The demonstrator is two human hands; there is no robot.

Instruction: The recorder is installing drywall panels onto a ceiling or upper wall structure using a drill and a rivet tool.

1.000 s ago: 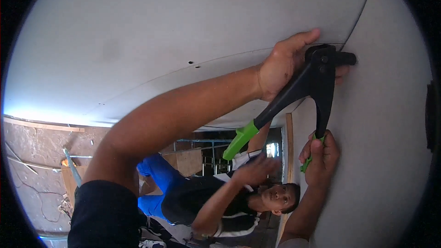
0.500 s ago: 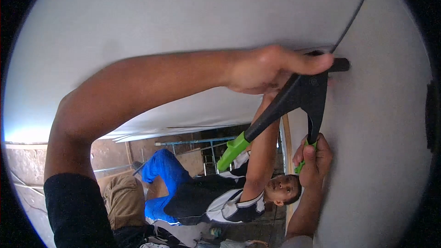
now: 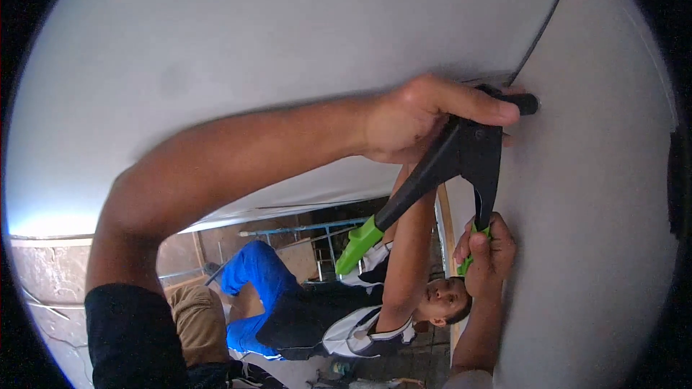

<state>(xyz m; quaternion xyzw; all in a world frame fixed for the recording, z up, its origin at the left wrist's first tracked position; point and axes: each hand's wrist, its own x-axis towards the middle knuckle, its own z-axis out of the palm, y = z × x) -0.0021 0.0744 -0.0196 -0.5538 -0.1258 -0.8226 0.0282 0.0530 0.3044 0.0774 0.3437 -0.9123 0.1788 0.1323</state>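
A black hand riveter with green grips (image 3: 479, 148) is held with its cylindrical nose against the pale panel on the right (image 3: 584, 194). My left hand (image 3: 422, 119) is closed around its head, thumb lying across the top near the nose. My right hand (image 3: 494, 248) is wrapped around the green grip of one handle. The other handle, ending in a green grip (image 3: 358, 245), sticks out toward the lower left, spread apart from the first. A co-worker's raised arm (image 3: 409, 266) passes behind the riveter; where that hand ends is hidden.
A large pale panel (image 3: 288, 29) spans the top, meeting the right one at a dark seam (image 3: 540, 36). Below, the co-worker (image 3: 317, 317) in blue trousers is close by. Behind are a blue metal frame (image 3: 288, 230) and a brown wall (image 3: 61, 270).
The view has shifted slightly. My left arm, both hands and the riveter appear a little lower or further left, with both grips kept and the handles still spread.
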